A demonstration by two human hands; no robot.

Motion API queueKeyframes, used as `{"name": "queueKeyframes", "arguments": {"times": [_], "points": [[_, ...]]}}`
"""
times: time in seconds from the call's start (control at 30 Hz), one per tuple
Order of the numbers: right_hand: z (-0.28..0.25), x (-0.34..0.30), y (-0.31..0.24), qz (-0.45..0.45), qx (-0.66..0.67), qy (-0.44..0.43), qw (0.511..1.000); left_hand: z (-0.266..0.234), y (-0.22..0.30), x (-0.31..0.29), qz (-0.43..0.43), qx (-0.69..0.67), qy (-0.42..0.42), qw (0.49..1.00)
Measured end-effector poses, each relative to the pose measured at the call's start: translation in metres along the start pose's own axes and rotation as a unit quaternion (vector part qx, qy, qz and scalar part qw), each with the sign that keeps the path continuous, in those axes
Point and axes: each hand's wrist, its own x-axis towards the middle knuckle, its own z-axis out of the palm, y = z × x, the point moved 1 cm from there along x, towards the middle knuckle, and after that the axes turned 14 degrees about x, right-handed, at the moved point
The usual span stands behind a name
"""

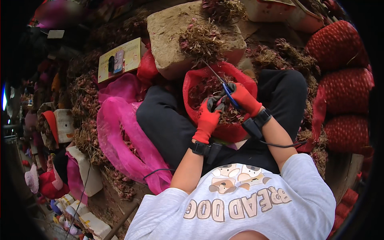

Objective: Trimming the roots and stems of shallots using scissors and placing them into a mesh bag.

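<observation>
Head view: The scissors (225, 84) are in the right hand (245, 98), over the mouth of a red mesh bag (249, 80) between the person's legs. Their long axis lies diagonal: tip toward far left, handles toward near right. Blades are slim, grey and metallic, reading as one thin line; handles are blue. The right fingers are curled around the handles. The left hand (208, 115), just left of them, has its fingers drawn narrow, tips bent inward; whether they grip a piece cannot be told. Both hands wear red gloves with dark fingertips.

The bag contains reddish bulbs with dry stalks (233, 117). Beyond it, a dry bundle (203, 40) sits on a pale block (168, 44).

Markings: the grey shirt (160, 212) bears cartoon animals and large outlined lettering. A cream box (134, 50), far left, carries print too small to read.
</observation>
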Motion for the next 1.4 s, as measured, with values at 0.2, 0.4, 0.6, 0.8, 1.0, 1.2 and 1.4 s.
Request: {"name": "queueKeyframes", "arguments": {"times": [0.2, 0.4, 0.6, 0.8, 1.0, 1.2, 1.4], "points": [[-0.032, 0.020, 0.039, -0.035, -0.131, 0.061, 0.989, -0.005, 0.023, 0.000, -0.007, -0.088, 0.045, 0.995], [-0.010, 0.002, 0.003, 0.010, -0.031, 0.032, 0.999, -0.017, 0.012, 0.004, -0.046, -0.449, -0.057, 0.890], [0.007, -0.006, -0.023, -0.023, 0.093, -0.015, 0.995, -0.022, -0.033, 0.005, -0.035, -0.326, -0.043, 0.944], [0.025, -0.012, -0.016, -0.031, 0.054, -0.028, 0.998, -0.015, -0.028, 0.006, -0.221, -0.396, 0.057, 0.890], [0.017, -0.015, -0.016, 0.046, 0.191, -0.036, 0.980, -0.013, 0.010, 0.007, -0.182, -0.281, 0.000, 0.942], [0.013, -0.013, -0.026, -0.044, 0.071, -0.072, 0.994, -0.024, 0.003, 0.010, -0.239, -0.438, -0.131, 0.857], [0.002, -0.021, -0.035, 0.032, 0.067, 0.084, 0.994, -0.026, 0.029, 0.012, -0.106, -0.529, 0.039, 0.841]]}}
